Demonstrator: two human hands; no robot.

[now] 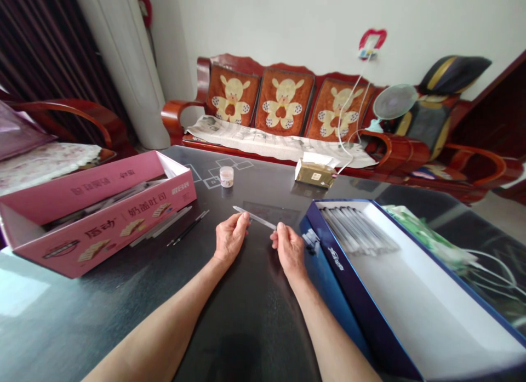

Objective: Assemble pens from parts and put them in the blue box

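Observation:
A slim, translucent pen point(262, 221) is held level above the dark table, slanting down from left to right. My left hand point(230, 237) pinches it near its pointed end between thumb and fingers. At the other end, my right hand point(290, 251) grips it the same way. To the right, a blue box point(415, 300) with a white inside holds a row of similar pens point(357, 228) at its far end. A pink carton point(137, 226) on the left contains thin pieces, partly hidden by its wall. Beside it lie clear tubes point(164, 226) and thin dark rods point(188, 228).
A small lidded jar point(227, 177) and a tissue pack point(315, 172) stand toward the table's far side. Green-and-white packaging point(429, 234) and a white cable point(499, 272) lie right of the blue box. Behind is a wooden sofa point(178, 116) with bear cushions; a small fan point(394, 102) stands right.

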